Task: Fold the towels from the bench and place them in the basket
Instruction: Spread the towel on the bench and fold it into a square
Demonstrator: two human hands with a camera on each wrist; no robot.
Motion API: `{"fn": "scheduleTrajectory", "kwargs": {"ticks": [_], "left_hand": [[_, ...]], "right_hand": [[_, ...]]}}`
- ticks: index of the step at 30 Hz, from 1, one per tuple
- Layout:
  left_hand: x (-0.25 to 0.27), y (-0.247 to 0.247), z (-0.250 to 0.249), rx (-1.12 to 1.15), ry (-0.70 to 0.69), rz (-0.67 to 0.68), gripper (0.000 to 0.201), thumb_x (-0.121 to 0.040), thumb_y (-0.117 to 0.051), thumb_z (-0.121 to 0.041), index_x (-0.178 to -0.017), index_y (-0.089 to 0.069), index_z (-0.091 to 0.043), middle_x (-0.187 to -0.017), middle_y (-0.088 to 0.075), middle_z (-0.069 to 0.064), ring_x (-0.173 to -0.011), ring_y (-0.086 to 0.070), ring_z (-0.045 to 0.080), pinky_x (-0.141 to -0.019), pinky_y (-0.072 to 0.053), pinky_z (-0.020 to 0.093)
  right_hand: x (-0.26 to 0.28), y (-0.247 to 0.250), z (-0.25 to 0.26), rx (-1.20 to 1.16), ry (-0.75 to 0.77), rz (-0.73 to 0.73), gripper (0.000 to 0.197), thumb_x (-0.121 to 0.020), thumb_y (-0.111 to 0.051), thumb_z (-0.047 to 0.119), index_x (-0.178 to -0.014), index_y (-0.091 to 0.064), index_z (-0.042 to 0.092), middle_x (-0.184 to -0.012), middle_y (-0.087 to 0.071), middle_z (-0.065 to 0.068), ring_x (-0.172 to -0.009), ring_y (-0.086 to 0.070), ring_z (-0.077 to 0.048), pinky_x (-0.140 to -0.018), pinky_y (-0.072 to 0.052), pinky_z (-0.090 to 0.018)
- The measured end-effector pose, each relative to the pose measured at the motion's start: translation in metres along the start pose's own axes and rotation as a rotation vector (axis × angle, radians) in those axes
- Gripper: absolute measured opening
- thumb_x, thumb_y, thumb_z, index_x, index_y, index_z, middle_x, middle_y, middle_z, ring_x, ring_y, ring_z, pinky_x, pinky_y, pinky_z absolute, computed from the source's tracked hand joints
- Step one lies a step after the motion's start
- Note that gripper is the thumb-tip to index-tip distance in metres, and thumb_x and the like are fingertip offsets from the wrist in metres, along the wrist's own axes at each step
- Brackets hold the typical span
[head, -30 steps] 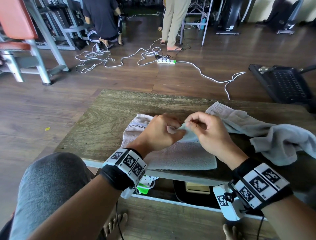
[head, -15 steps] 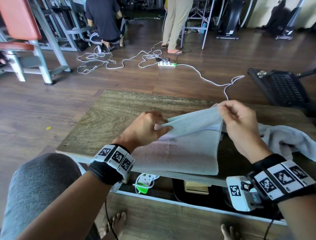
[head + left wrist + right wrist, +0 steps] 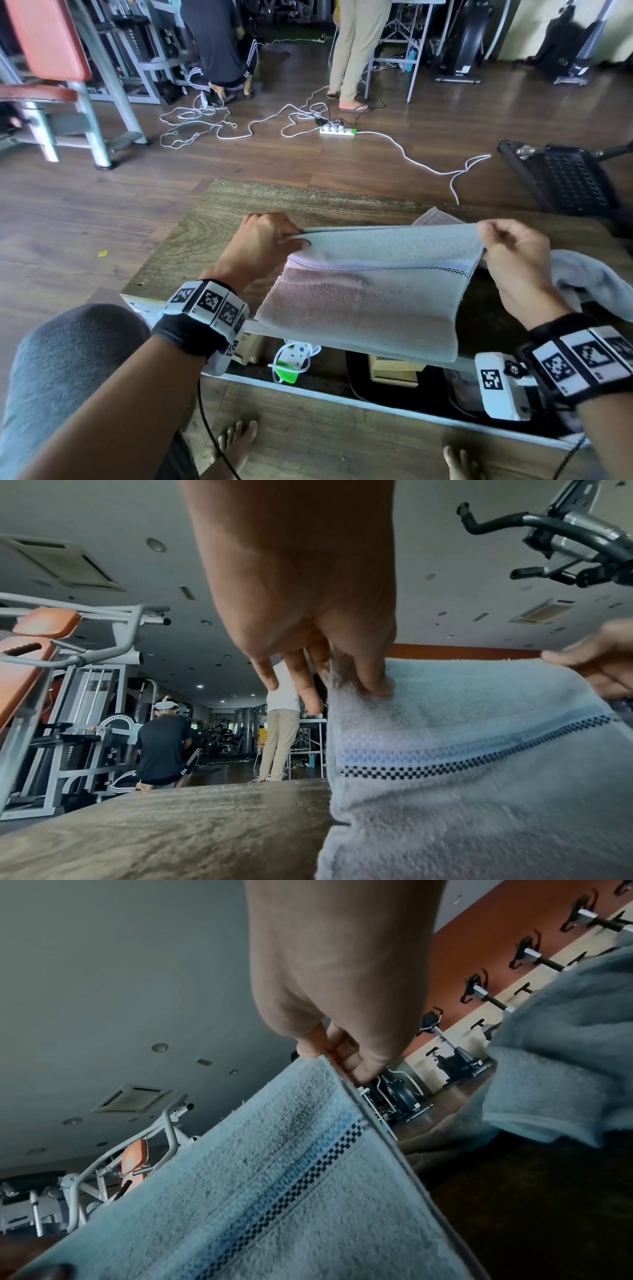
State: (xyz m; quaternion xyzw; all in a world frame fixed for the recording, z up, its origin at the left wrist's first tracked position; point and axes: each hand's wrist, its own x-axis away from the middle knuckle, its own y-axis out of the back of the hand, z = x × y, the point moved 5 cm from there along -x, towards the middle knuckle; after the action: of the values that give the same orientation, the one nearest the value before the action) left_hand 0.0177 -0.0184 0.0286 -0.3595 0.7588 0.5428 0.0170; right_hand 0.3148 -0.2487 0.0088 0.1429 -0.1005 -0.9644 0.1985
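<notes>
Your left hand (image 3: pixel 263 240) pinches the left corner of the pale blue towel (image 3: pixel 370 291), thumb pressed on the near face and fingers curled behind the edge; the left wrist view shows the thumb (image 3: pixel 373 680) pushed into the pile just above the checkered stripe. Your right hand (image 3: pixel 513 260) grips the opposite corner, its fingers (image 3: pixel 346 1053) curled behind the hem and thumb in front. Between your two hands the top edge is pulled taut and lifted off the counter (image 3: pixel 212 233), while the lower part of the towel drapes down over the counter's near edge. A second towel (image 3: pixel 589 281) lies crumpled on the counter just beyond your right hand, and it is untouched. The basket cannot be made out with certainty in any view.
</notes>
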Motion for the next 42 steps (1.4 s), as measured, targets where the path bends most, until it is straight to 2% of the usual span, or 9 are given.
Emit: {"fn": "scheduleTrajectory", "kwargs": {"ticks": [8,16,20,23,27,32,36,39,42], "left_hand": [[0.005,0.008,-0.002,0.155,0.082,0.024,0.008,-0.084,-0.077,-0.015,-0.091,-0.079,-0.016,-0.089,-0.075,-0.005,-0.078,-0.067,0.008,-0.069,-0.047,0.014],[0.008,0.015,-0.004,0.267,0.134,-0.006,0.007,-0.079,-0.080,-0.018,-0.085,-0.079,-0.022,-0.080,-0.074,-0.015,-0.079,-0.067,-0.002,-0.074,-0.045,0.009],[0.008,0.012,0.000,0.201,0.122,0.001,0.012,-0.091,-0.068,-0.015,-0.099,-0.077,-0.017,-0.096,-0.075,-0.009,-0.091,-0.067,0.002,-0.082,-0.045,0.009],[0.009,0.010,0.002,0.165,0.115,0.004,0.018,-0.092,-0.065,-0.010,-0.106,-0.076,-0.016,-0.102,-0.074,-0.007,-0.096,-0.066,0.005,-0.084,-0.042,0.008],[0.009,0.012,0.002,0.194,0.147,-0.011,0.014,-0.090,-0.069,-0.014,-0.100,-0.077,-0.020,-0.094,-0.074,-0.014,-0.089,-0.066,-0.003,-0.077,-0.043,0.003],[0.009,0.015,0.005,0.235,0.194,-0.041,0.009,-0.087,-0.073,-0.017,-0.094,-0.070,-0.022,-0.085,-0.073,-0.011,-0.082,-0.067,-0.001,-0.072,-0.049,0.011],[0.008,0.016,0.010,0.221,0.218,-0.070,0.017,-0.085,-0.076,-0.018,-0.101,-0.070,-0.020,-0.086,-0.072,-0.009,-0.084,-0.068,0.001,-0.073,-0.051,0.013],[0.009,0.017,0.009,0.180,0.189,-0.073,0.013,-0.084,-0.076,-0.012,-0.096,-0.075,-0.015,-0.085,-0.073,-0.007,-0.082,-0.069,0.002,-0.072,-0.048,0.004],[0.009,0.017,0.011,0.146,0.185,-0.082,0.011,-0.083,-0.076,-0.010,-0.093,-0.076,-0.014,-0.083,-0.073,-0.007,-0.079,-0.069,0.003,-0.072,-0.050,0.008]], "right_hand": [[0.001,0.002,-0.006,0.003,-0.034,-0.010,0.007,-0.096,-0.064,0.022,-0.094,-0.070,0.025,-0.095,-0.072,-0.006,-0.088,-0.066,-0.019,-0.089,-0.057,-0.048],[0.002,0.003,-0.010,0.008,-0.046,0.006,0.005,-0.094,-0.066,0.026,-0.096,-0.071,0.028,-0.091,-0.072,-0.001,-0.095,-0.071,-0.028,-0.090,-0.057,-0.052],[0.002,0.002,-0.010,-0.004,-0.061,0.014,0.015,-0.095,-0.066,0.024,-0.082,-0.068,0.030,-0.087,-0.070,0.002,-0.099,-0.070,-0.033,-0.091,-0.056,-0.054],[0.003,0.001,-0.009,-0.007,-0.063,0.023,0.015,-0.096,-0.065,0.023,-0.083,-0.067,0.031,-0.087,-0.070,0.003,-0.093,-0.069,-0.025,-0.092,-0.056,-0.053],[0.003,0.001,-0.009,0.005,-0.056,0.025,0.015,-0.096,-0.065,0.024,-0.083,-0.068,0.031,-0.088,-0.071,0.003,-0.096,-0.070,-0.028,-0.091,-0.057,-0.053],[0.003,0.003,-0.009,0.002,-0.062,0.020,0.017,-0.095,-0.066,0.025,-0.080,-0.069,0.034,-0.089,-0.071,0.003,-0.098,-0.070,-0.031,-0.090,-0.057,-0.054],[0.005,0.002,-0.007,0.010,-0.049,0.028,0.018,-0.095,-0.066,0.025,-0.080,-0.069,0.034,-0.091,-0.072,0.001,-0.099,-0.070,-0.030,-0.090,-0.057,-0.054],[0.006,0.002,-0.003,0.014,-0.036,0.043,0.016,-0.095,-0.067,0.024,-0.082,-0.070,0.033,-0.094,-0.073,-0.005,-0.099,-0.070,-0.031,-0.090,-0.057,-0.052],[0.007,0.003,0.002,0.010,-0.014,0.059,0.008,-0.096,-0.065,0.020,-0.095,-0.072,0.023,-0.094,-0.072,-0.006,-0.085,-0.066,-0.017,-0.081,-0.056,-0.033]]}}
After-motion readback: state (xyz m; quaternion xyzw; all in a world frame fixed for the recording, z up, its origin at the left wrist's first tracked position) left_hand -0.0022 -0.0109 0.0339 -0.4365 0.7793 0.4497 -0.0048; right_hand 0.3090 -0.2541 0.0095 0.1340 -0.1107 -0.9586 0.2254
